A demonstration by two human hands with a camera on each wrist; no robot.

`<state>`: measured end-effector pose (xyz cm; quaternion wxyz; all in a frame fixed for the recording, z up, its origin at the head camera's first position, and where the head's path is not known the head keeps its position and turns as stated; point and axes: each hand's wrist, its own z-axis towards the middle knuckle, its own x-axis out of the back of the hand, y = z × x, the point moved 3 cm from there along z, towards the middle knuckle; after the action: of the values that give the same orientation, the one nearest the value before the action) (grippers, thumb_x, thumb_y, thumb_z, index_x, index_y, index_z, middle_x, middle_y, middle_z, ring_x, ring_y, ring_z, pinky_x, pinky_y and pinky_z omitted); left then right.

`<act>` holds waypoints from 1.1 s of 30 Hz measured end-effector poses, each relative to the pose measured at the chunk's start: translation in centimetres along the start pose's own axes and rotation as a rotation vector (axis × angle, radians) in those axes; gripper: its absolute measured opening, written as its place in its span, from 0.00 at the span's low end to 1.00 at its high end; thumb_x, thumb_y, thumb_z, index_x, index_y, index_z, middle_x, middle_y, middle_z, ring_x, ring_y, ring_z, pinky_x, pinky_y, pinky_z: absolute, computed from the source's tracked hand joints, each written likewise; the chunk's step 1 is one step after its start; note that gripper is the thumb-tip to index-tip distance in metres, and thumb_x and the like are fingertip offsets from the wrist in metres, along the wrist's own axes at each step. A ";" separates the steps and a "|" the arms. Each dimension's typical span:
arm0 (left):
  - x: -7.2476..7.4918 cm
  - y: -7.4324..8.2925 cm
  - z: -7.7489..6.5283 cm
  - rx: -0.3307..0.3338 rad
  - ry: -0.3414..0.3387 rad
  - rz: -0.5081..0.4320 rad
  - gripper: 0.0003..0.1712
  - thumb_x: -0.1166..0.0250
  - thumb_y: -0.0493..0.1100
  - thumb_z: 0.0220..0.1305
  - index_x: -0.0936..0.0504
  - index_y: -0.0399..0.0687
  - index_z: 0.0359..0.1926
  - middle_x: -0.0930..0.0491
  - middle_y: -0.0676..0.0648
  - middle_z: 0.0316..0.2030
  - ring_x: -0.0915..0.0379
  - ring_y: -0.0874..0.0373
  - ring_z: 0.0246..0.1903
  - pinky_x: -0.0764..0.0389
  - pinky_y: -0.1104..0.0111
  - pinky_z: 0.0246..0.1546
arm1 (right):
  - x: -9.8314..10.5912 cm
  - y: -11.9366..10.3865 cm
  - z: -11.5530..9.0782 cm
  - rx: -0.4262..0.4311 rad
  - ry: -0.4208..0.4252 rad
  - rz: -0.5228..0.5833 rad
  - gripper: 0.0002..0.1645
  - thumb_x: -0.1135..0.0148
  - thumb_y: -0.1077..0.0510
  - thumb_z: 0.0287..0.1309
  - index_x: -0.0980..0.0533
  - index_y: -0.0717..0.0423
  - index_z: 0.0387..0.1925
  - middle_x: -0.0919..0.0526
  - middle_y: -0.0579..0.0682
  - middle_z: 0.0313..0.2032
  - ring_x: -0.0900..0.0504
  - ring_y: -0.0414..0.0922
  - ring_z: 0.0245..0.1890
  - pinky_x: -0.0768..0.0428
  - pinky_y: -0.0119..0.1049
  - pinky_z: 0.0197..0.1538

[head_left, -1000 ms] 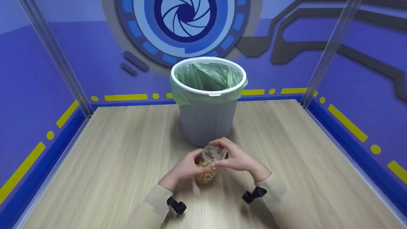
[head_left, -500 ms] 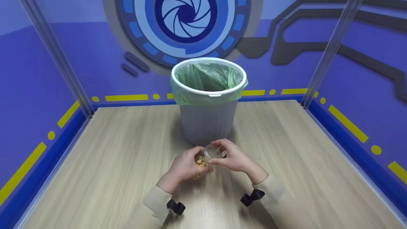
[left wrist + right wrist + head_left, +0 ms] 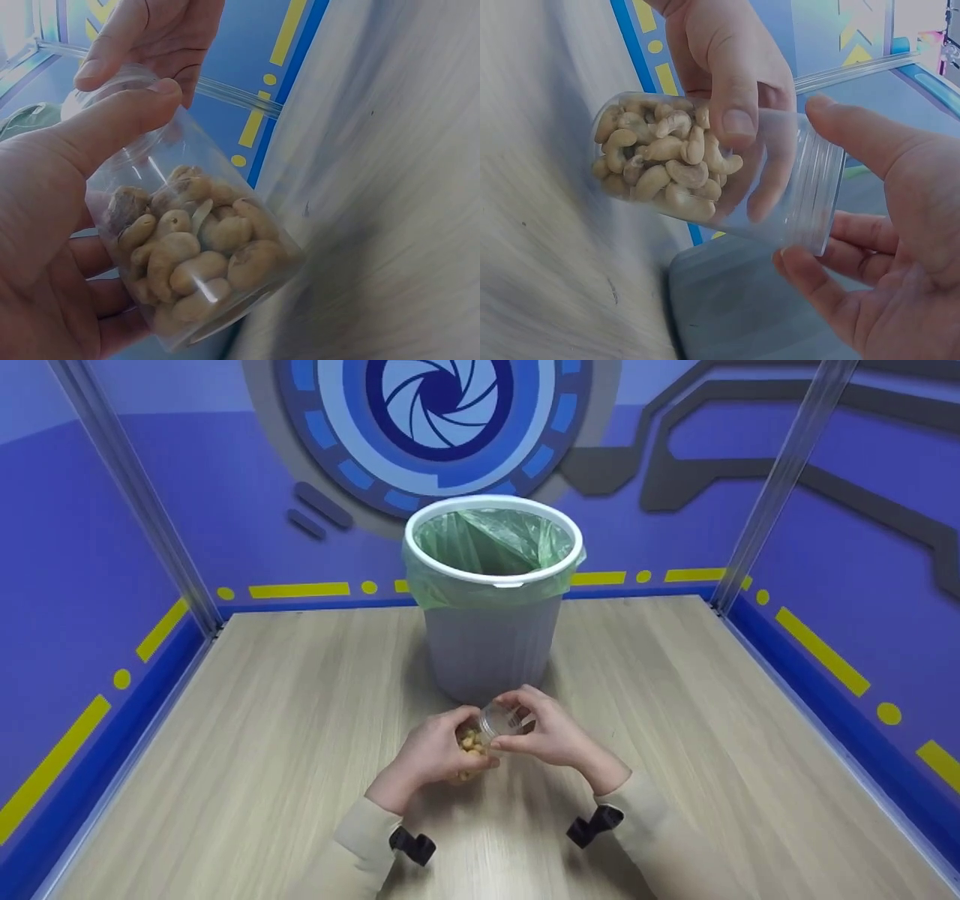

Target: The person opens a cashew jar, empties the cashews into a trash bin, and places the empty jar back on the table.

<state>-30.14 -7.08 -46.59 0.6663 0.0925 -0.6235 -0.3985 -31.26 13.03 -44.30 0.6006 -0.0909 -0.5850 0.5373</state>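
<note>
A clear plastic jar [image 3: 660,154] with cashews [image 3: 191,259] in its lower part is held tilted above the table. My left hand [image 3: 435,751] grips its body, thumb on one side and fingers on the other. My right hand [image 3: 551,735] holds the clear ridged lid [image 3: 815,184] end between thumb and fingertips. In the right wrist view the lid end points toward my right palm. Part of the jar is hidden behind my left hand in the head view. Whether the lid has come loose, I cannot tell.
Just beyond my hands stands a grey trash bin [image 3: 491,641] with a white rim and a green bag [image 3: 480,594] folded over it. The wooden tabletop [image 3: 315,712] is bounded by blue panels [image 3: 180,510] at the back and sides.
The jar has tipped from nearly upright, its lid end now leaning right toward my right hand. My left hand has shifted slightly left with the jar. The bin stays put.
</note>
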 end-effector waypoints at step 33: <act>-0.5 0.8 -0.1 -0.086 -0.030 0.012 0.39 0.21 0.57 0.52 0.22 0.48 0.62 0.19 0.49 0.47 0.22 0.54 0.44 0.18 0.58 0.47 | -1.2 -0.8 -0.3 -0.034 0.018 -0.290 0.31 0.37 0.36 0.67 0.26 0.56 0.56 0.20 0.47 0.30 0.26 0.39 0.26 0.27 0.31 0.30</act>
<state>-29.66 -6.27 -46.53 0.6627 0.0539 -0.6161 -0.4224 -30.30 11.98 -44.52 0.6755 -0.0202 -0.5956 0.4342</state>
